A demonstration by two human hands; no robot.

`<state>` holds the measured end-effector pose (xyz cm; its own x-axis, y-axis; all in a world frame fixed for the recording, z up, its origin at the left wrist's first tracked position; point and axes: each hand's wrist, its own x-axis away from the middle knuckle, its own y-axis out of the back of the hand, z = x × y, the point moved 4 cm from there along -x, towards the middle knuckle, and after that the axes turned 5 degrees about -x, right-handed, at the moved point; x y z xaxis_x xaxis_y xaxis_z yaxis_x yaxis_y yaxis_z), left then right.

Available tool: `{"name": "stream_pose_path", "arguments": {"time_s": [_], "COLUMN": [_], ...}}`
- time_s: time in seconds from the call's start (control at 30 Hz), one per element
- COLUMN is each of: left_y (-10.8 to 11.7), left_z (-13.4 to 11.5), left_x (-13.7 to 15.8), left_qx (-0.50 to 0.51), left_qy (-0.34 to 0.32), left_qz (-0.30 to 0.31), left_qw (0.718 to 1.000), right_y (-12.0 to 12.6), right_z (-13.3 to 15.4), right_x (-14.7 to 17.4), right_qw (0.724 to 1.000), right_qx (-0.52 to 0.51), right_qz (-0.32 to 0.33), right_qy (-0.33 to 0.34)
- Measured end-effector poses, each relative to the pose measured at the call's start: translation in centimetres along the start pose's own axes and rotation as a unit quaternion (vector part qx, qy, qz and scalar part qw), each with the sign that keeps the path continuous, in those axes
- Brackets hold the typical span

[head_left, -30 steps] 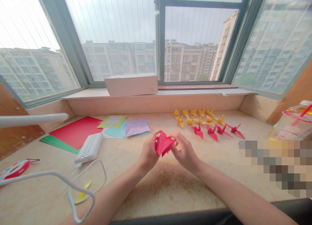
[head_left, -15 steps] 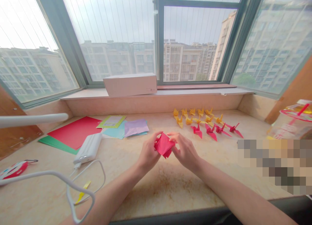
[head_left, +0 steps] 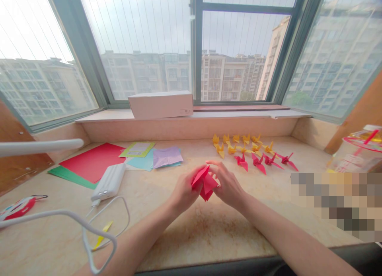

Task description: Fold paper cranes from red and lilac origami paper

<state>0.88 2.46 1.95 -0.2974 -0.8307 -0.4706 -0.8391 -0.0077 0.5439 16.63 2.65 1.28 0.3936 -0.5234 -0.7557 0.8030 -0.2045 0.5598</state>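
Observation:
A partly folded red origami paper [head_left: 205, 183] is held up between my two hands above the counter, its flaps standing apart. My left hand [head_left: 185, 187] grips its left side, with the fingertips partly hidden behind the paper. On the other side, the fingers of my right hand [head_left: 226, 182] are closed on the right edge of the paper, the index finger raised near its top. Beyond my right hand stand several finished red paper cranes [head_left: 258, 163], and behind them rows of yellow paper cranes [head_left: 232, 148].
Red paper sheets [head_left: 92, 162] lie at left over green ones [head_left: 71, 177]. Beside them are a white power bank [head_left: 109, 181] with a cable, light blue paper [head_left: 140, 163] and a purple packet [head_left: 167, 157]. A white box [head_left: 161, 105] rests on the sill. A drink cup [head_left: 352, 156] stands right.
The red paper has gone from a flat diamond facing me to a turned shape with its flaps spread open. Both hands stay in nearly the same place.

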Motion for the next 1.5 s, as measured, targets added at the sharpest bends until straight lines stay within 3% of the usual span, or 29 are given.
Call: {"name": "stream_pose_path", "arguments": {"time_s": [0.13,0.37,0.63,0.83,1.0,1.1,1.2,1.37,1.43,1.5], "left_y": [-0.2,0.1,0.2,0.7,1.0,0.9,0.5,0.0,-0.2,-0.2], "left_z": [-0.2,-0.4,0.8,0.0,0.0,0.4,0.6,0.3,0.5,0.9], "left_x": [-0.1,-0.1,0.0,0.0,0.1,0.0,0.0,0.1,0.0,-0.1], "left_qx": [-0.014,-0.012,-0.036,-0.065,-0.050,0.002,0.132,0.353,0.392,0.382], "left_qy": [0.014,0.017,0.049,-0.007,-0.002,0.034,0.059,0.064,0.091,0.122], "left_qz": [0.027,0.026,-0.012,-0.031,-0.067,-0.072,-0.044,0.024,0.027,0.010], "left_qw": [0.999,0.999,0.998,0.997,0.997,0.997,0.989,0.933,0.915,0.916], "right_y": [-0.1,0.4,0.6,0.2,0.3,0.5,0.8,1.4,1.5,1.4], "right_z": [-0.4,-0.2,0.4,0.9,0.9,0.5,0.0,-0.7,-0.7,-0.6], "right_x": [0.1,0.0,-0.1,-0.2,0.0,-0.1,-0.4,-0.6,-0.6,-0.6], "right_qw": [0.996,0.996,0.997,0.996,0.997,0.994,0.989,0.987,0.988,0.989], "right_qx": [-0.068,-0.087,-0.079,-0.061,-0.057,-0.102,-0.132,-0.135,-0.134,-0.136], "right_qz": [-0.048,-0.027,-0.013,0.017,0.023,-0.031,-0.071,-0.081,-0.077,-0.060], "right_qy": [-0.013,-0.012,0.015,0.058,0.047,0.022,-0.003,-0.024,-0.029,-0.023]}}
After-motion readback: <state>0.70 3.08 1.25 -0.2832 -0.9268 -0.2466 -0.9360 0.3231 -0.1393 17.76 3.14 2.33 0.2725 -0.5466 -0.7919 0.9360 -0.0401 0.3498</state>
